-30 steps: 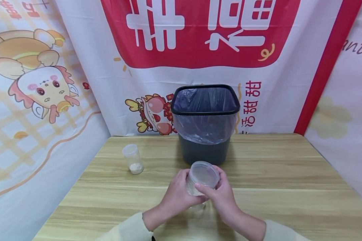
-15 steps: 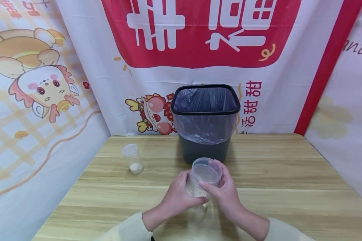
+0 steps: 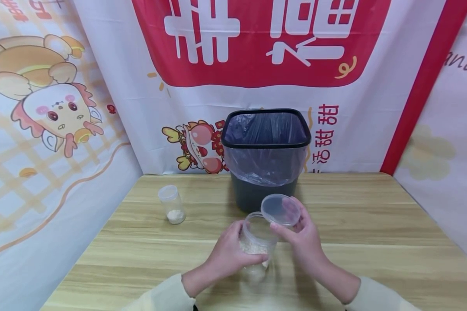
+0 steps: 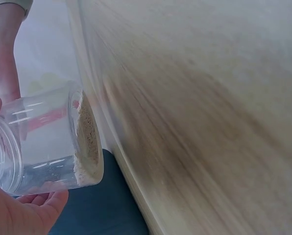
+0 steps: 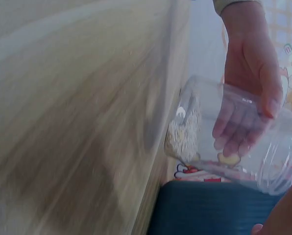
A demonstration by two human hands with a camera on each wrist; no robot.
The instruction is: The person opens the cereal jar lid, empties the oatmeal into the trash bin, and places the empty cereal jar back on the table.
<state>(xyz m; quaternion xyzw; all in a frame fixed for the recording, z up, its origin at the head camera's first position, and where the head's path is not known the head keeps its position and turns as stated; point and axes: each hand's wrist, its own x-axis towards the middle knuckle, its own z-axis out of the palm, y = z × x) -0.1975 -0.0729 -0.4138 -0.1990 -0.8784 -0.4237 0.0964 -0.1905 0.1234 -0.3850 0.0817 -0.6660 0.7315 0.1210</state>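
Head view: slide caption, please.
Left hand grips a clear jar, right hand a clear lid; lined bin behind.

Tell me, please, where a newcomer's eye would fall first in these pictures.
Probably on the red panel with big white characters, high on the back wall. Below it, the lined bin stands on the table. Nearer, the left hand holds a clear jar, and the right hand a lid by its mouth.

Tabletop booth, apparently makeshift, screened on three sides. Behind the wood-grain table (image 3: 354, 211) hangs a creased back sheet (image 3: 257, 97) with large white characters (image 3: 202, 27) on red; a left sheet (image 3: 43, 151) bears an upside-down cartoon animal (image 3: 54, 106), a right sheet (image 3: 447, 114) a pale flower (image 3: 428, 157). The type of building cannot be determined.
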